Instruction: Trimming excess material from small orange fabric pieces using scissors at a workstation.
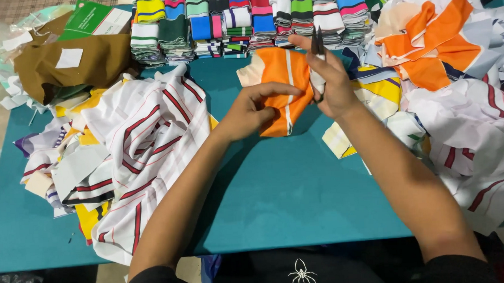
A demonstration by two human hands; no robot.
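The left hand (250,110) is closed in a pinch on the near edge of an orange knit piece (280,83) with a white stripe, fingers curled over the cloth and thumb tucked under it. The right hand (328,79) sits just beside it, touching the same piece on its far side, and is wrapped around a small pair of dark snips (317,42) whose blades stick up above the fingers (a bit of white cloth shows inside that grip too). The orange piece lies between the two hands, resting on the teal table (288,196). Just beyond both hands runs a row of folded striped knit bundles (246,20) in many colours. Out past the left hand lies a heap of white cloth with dark red stripes (144,140), and farther out a brown piece (67,64) with a white label. Past the right hand sits a loose pile of orange and white pieces (434,43), with more white red-striped cloth (478,143) nearer the person's right forearm.
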